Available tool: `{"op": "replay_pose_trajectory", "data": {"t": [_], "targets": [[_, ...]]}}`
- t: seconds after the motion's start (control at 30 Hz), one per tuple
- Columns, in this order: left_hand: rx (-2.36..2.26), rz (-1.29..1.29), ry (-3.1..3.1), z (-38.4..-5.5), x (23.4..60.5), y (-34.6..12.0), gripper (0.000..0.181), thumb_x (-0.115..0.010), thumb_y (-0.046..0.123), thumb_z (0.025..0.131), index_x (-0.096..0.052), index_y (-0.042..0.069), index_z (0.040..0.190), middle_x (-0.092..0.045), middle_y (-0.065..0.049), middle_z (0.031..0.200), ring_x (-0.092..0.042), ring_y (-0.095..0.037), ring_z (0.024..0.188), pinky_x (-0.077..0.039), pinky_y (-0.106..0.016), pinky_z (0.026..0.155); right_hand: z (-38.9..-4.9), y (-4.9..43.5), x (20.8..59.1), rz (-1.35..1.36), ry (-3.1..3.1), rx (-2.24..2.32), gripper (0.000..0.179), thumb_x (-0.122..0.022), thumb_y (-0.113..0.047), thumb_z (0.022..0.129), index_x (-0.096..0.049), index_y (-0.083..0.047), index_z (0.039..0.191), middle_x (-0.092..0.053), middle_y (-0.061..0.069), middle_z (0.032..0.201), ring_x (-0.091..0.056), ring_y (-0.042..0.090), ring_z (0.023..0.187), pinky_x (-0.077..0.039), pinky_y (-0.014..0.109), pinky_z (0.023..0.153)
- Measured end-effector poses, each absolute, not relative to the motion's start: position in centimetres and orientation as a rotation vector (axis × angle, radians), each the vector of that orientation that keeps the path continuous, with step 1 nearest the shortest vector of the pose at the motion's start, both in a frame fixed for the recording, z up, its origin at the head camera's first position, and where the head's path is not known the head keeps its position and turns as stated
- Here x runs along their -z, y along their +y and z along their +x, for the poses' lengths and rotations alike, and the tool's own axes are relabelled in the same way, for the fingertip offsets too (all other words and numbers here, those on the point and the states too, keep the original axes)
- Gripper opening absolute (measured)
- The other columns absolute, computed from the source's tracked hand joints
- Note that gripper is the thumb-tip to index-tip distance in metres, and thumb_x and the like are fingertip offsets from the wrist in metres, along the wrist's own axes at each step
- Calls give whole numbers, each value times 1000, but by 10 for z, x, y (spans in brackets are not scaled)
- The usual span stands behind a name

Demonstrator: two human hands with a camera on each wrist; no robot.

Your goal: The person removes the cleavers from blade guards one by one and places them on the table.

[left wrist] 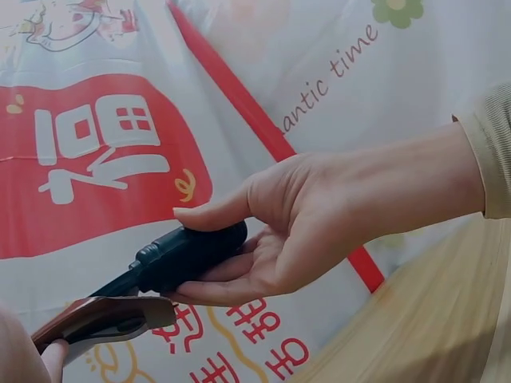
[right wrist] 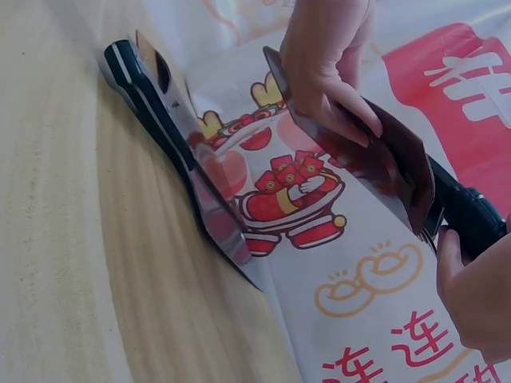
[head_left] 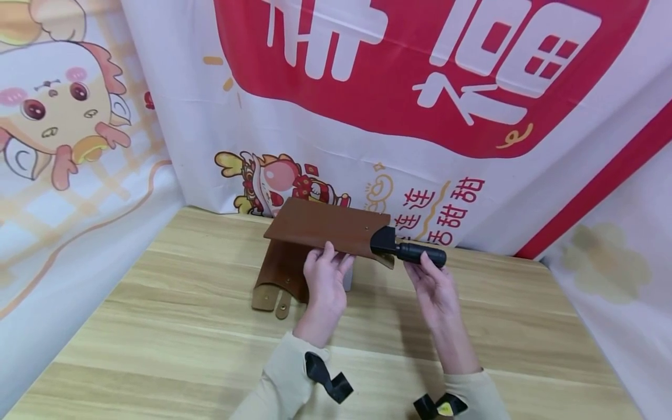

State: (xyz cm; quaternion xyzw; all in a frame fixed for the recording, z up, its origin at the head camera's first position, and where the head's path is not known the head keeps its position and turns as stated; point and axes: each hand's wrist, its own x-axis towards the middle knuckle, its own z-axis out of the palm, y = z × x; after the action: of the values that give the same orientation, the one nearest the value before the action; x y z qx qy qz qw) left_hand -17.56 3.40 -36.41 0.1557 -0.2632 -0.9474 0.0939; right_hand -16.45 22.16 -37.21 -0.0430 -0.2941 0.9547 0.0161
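Hold handle [head_left: 422, 254] and sheath [head_left: 331, 224] in line — left grip [head_left: 326, 279] clasping the sheath mid-frame, right grip [head_left: 434, 289] pinching the handle right of centre.

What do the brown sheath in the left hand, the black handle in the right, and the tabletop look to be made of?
Brown sheath: probably leather or imitation leather, low sheen; it looks a thin, bending sheet with small studs. Black handle: likely plastic or rubber, going by its dull, faintly highlit surface. Tabletop: wood or wood-look laminate, smooth, given its pale streaked grain.
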Motion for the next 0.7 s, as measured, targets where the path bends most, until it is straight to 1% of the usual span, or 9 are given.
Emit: {"op": "replay_pose_trajectory", "data": {"t": [0.13,0.27,0.47,0.6,0.7], "targets": [[2833,468,-776,-177,364,32,13,-45,8,110,-48,-4,108,-55,-22,117,-59,-37,113,-49,-53,104,-164,224,370,-99,-914,-2965,18,-64,8,97,-64,2,115,-74,18,106,-73,26,102,-58,37,94],[2837,462,-780,-178,364,29,14,-46,8,110,-50,-5,112,-56,-22,118,-60,-36,112,-50,-52,103,-165,227,369,-51,-873,-2990,15,-63,9,98,-66,2,111,-75,20,103,-73,27,101,-58,38,94],[2823,472,-796,-177,365,29,13,-48,7,109,-52,-5,107,-57,-19,112,-63,-32,105,-50,-52,102,-167,229,367,-23,-880,-2984,10,-64,7,98,-68,2,105,-76,19,96,-73,26,97,-58,38,93],[2813,479,-786,-177,362,27,13,-49,6,109,-53,-4,102,-58,-17,108,-64,-29,101,-52,-51,101,-168,228,364,4,-917,-2967,11,-64,7,98,-70,1,105,-76,18,98,-73,25,98,-58,37,94],[2817,466,-772,-178,361,26,14,-50,7,109,-54,-4,102,-58,-17,110,-64,-29,103,-52,-51,102,-168,227,361,30,-924,-2957,13,-63,7,98,-71,0,107,-76,17,100,-74,26,98,-58,38,95]]}}
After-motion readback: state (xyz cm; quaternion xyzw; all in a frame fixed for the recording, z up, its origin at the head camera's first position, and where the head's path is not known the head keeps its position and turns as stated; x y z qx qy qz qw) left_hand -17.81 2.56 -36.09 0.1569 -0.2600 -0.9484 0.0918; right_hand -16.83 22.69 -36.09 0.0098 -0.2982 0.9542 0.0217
